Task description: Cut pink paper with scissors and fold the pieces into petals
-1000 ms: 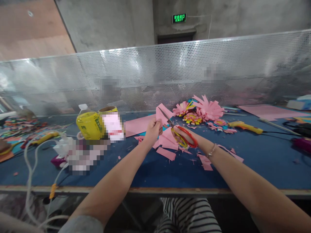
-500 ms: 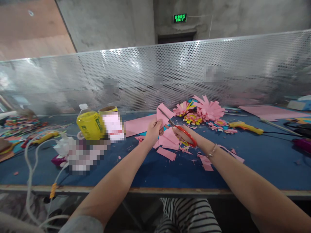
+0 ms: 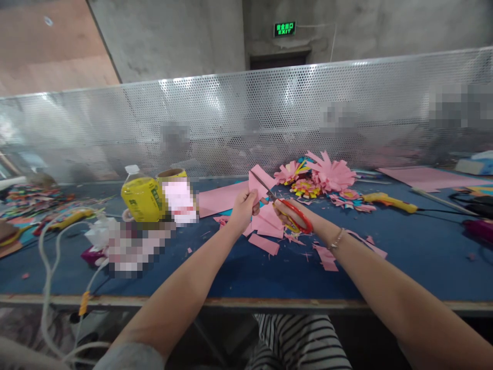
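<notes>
My left hand [image 3: 246, 207] pinches the lower edge of a small piece of pink paper [image 3: 263, 179], held up above the table. In my right hand [image 3: 287, 211] are scissors [image 3: 302, 218] with red and yellow handles. Their dark blades lie across the pink paper, pointing up and left. Just below my hands, pink paper scraps [image 3: 264, 244] are scattered over the blue table top. A longer pink paper strip [image 3: 219, 198] lies behind my left hand. Pink, yellow and blue paper flowers [image 3: 332, 173] are heaped beyond my right hand.
A yellow-labelled bottle [image 3: 143, 198] and a yellow tape roll [image 3: 175, 173] stand at left. White cables [image 3: 46, 262] hang over the front edge there. A yellow glue gun [image 3: 391, 202] lies at right, near a large pink sheet [image 3: 427, 179]. A perforated metal panel [image 3: 231, 113] closes the back.
The scissor handles have shifted very slightly, with more of the yellow inner loop showing. My left hand and the pink paper stay nearly still.
</notes>
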Action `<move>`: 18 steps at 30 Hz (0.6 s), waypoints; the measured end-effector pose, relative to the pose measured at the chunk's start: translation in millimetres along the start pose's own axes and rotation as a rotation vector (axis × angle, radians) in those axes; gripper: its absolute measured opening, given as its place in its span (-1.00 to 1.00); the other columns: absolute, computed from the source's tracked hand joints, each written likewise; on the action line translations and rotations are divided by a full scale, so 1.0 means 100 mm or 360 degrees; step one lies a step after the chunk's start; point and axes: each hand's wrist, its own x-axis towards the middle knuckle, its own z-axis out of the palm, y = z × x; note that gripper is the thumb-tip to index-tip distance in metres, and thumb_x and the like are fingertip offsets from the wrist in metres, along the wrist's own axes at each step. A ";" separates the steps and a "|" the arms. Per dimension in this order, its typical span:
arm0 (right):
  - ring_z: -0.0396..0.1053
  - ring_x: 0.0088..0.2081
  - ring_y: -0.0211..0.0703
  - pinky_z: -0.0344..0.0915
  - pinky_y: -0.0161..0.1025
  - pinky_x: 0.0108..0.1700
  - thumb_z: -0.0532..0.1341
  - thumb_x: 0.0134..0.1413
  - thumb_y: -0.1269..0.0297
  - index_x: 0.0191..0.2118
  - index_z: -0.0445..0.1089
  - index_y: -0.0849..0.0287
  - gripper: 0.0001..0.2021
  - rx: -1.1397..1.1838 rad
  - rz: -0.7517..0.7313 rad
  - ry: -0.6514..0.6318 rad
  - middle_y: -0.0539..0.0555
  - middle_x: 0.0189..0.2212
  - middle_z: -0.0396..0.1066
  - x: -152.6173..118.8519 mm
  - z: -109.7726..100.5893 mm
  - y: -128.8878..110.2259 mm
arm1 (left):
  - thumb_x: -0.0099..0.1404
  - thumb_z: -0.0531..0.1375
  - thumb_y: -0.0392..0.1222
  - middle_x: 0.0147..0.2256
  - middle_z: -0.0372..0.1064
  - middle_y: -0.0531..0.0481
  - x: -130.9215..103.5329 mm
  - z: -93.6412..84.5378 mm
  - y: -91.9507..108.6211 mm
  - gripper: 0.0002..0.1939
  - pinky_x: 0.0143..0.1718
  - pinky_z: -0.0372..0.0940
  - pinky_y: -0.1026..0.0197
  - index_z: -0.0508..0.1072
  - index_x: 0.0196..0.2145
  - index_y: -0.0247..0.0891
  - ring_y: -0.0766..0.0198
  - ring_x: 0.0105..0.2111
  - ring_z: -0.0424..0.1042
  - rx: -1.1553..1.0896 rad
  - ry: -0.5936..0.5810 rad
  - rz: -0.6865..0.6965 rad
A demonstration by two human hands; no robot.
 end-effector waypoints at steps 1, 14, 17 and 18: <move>-0.02 -0.71 -0.46 0.01 -0.42 -0.67 0.02 -0.11 -0.08 -0.56 0.08 0.18 -0.62 0.0037 0.0006 -0.0035 -0.12 -0.70 0.02 0.00 0.00 0.00 | 0.09 0.07 -0.07 -0.62 0.27 0.05 0.00 0.00 0.00 -0.75 -0.75 -0.14 0.41 0.18 -0.57 -0.30 0.56 -0.76 -0.04 0.0002 -0.0008 -0.0016; -0.05 -0.74 -0.46 -0.08 -0.42 -0.71 0.01 -0.14 -0.12 -0.59 0.03 0.18 -0.58 0.0084 0.0033 -0.0084 -0.14 -0.75 -0.01 -0.04 0.01 -0.10 | 0.08 0.07 -0.08 -0.64 0.27 0.04 -0.01 0.03 0.03 -0.76 -0.75 -0.17 0.41 0.16 -0.58 -0.30 0.58 -0.79 -0.08 0.0027 -0.0089 -0.0099; -0.04 -0.73 -0.46 -0.06 -0.42 -0.70 -0.02 -0.12 -0.12 -0.58 0.05 0.19 -0.59 -0.0037 0.0006 -0.0029 -0.13 -0.74 0.01 -0.02 0.00 -0.07 | 0.09 0.06 -0.07 -0.65 0.24 0.04 -0.01 0.03 0.04 -0.74 -0.75 -0.18 0.41 0.17 -0.59 -0.31 0.58 -0.79 -0.09 0.0036 -0.0097 -0.0105; -0.04 -0.73 -0.45 -0.06 -0.42 -0.70 -0.02 -0.11 -0.12 -0.58 0.06 0.19 -0.59 -0.0090 -0.0011 -0.0012 -0.13 -0.73 0.01 -0.01 0.00 -0.06 | 0.09 0.06 -0.08 -0.66 0.24 0.04 -0.01 0.02 0.04 -0.74 -0.75 -0.17 0.41 0.18 -0.59 -0.31 0.58 -0.79 -0.09 0.0033 -0.0099 -0.0107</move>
